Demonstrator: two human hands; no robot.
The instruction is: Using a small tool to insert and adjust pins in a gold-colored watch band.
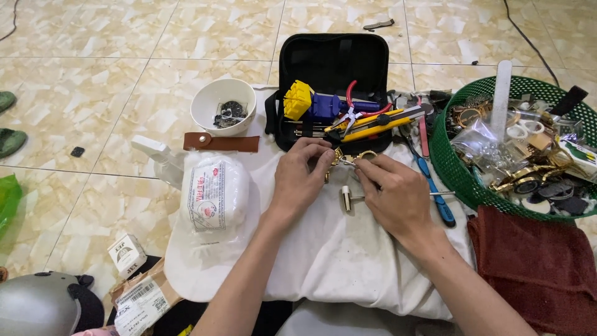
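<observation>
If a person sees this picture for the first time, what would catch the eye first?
Probably the two hands, left and right, meeting over a gold watch band on the white cloth at centre. Just behind them lies an open black tool case with a bright yellow tool. At the right edge stands a green basket crowded with watch parts.

Shiny gold metal watch band [341, 157]

A gold-coloured watch band [341, 157] lay on the white cloth near the middle of the scene, just in front of the open black tool case. It was small, shiny and metal. Most of it was hidden under fingertips; only short linked sections showed at its left and right ends.
</observation>
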